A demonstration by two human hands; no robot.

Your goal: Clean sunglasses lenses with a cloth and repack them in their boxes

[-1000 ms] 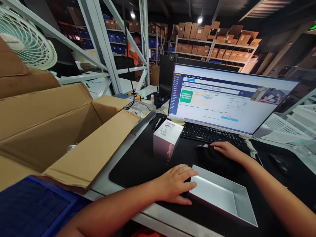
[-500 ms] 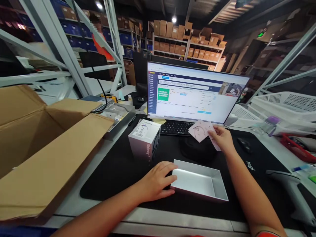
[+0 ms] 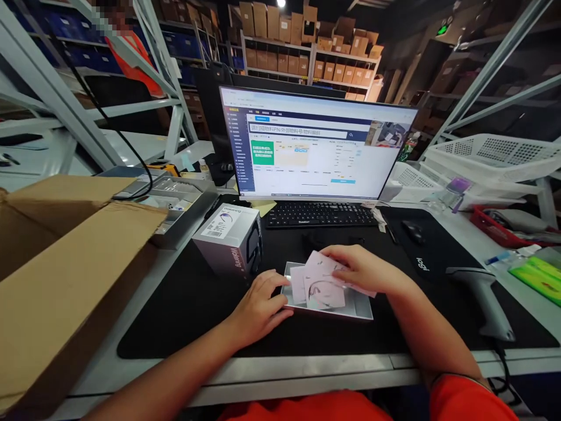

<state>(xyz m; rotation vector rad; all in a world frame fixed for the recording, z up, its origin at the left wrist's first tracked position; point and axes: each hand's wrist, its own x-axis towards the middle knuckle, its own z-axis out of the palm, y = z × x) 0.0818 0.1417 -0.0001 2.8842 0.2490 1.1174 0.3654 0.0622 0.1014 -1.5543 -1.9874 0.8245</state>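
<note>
Black mat (image 3: 175, 327): cards (image 3: 325, 294) over the tray (image 3: 363, 306)

Your right hand (image 3: 363, 269) pinches them; your left hand (image 3: 258, 305), fingers parted, touches the tray's left end. Loosen that pinch and the fanned cards could slide apart, perhaps outside the tray.

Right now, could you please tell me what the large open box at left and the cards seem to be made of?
The large open box looks like matte brown cardboard, judging by its folded flaps and rough edge. The cards seem like stiff paper, probably matte: thin, flat, printed, without glare.
</note>
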